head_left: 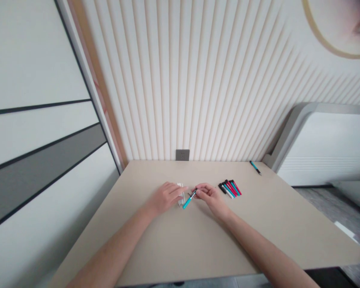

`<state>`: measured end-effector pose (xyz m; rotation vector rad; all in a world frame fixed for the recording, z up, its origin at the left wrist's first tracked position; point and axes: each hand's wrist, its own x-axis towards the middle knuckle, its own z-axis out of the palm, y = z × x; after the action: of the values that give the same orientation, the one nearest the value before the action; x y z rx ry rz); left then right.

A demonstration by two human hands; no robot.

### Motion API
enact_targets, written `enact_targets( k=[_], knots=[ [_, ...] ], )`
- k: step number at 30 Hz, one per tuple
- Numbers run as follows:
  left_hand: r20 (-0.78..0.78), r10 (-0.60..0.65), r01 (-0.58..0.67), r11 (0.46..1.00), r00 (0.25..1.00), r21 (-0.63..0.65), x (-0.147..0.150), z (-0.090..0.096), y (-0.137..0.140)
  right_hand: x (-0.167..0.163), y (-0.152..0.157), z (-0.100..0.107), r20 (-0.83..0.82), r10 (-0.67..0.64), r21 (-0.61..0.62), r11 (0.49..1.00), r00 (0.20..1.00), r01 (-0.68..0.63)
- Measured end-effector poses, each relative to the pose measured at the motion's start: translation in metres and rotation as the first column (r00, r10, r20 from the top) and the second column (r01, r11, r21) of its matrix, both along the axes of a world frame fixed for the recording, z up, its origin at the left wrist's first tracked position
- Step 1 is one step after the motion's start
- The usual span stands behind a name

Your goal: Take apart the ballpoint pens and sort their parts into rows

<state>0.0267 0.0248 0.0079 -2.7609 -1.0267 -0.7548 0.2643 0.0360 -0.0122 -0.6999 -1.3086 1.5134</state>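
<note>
A turquoise pen with a dark end [187, 203] slants down to the left from the fingers of my right hand [209, 195]. My right hand is closed in a pinch around its dark upper part. My left hand [167, 196] is to the left with its fingers stretched toward the pen, holding nothing that I can see. Several thin white sticks [181, 199] lie together beside and partly under those fingers. A small dark piece shows near the right fingertips, too small to name.
Several pens [231, 188] in black, white, turquoise and red lie side by side right of my right hand. One turquoise-and-black pen [255, 167] rests near the back right of the beige table [186, 248]. A dark socket [183, 155] is on the ribbed wall behind.
</note>
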Motion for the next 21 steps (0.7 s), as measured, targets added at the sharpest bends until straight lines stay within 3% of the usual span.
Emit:
enact_targets(
  k=[7,12,21],
  knots=[
    [-0.074,-0.120,0.123,0.991,0.990,0.047,0.004,0.006,-0.006,-0.013,-0.013,-0.001,0.002,0.141,-0.035,0.989,0.990,-0.141],
    [-0.044,-0.137,0.139,0.989,0.990,0.050,0.004,0.007,-0.008,-0.014,-0.014,0.002,-0.024,0.171,-0.014,0.985,0.985,-0.171],
    [-0.122,-0.197,0.206,0.976,0.973,0.068,0.004,0.008,-0.010,-0.015,-0.017,-0.002,-0.032,0.297,-0.009,0.955,0.954,-0.297]
  ],
)
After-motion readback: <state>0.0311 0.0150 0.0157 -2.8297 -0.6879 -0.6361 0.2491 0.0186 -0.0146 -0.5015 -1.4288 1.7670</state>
